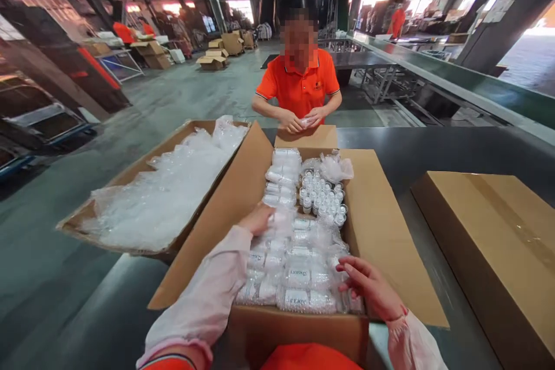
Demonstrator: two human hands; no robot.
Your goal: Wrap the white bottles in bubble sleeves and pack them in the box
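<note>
In front of me an open cardboard box (299, 324) holds rows of bubble-wrapped bottles (299, 273), some with printed labels showing through. My left hand (259, 218) reaches into the left side of the box, its fingers closed on a bubble-wrapped bottle (282, 221). Over the right edge of the rows hovers my right hand (372, 284), with fingers apart and nothing held. Farther back on the right side of the box stand several unwrapped bottles (323, 196) with shiny caps, beside a crumpled piece of bubble wrap (336, 166).
At left, a large shallow carton (71, 221) is full of clear bubble bags (165, 191). A closed cardboard box (498, 214) rests on the dark table (390, 144) at right. Across from me a person in an orange shirt (299, 84) handles a small wrapped item. Behind runs a conveyor (455, 72).
</note>
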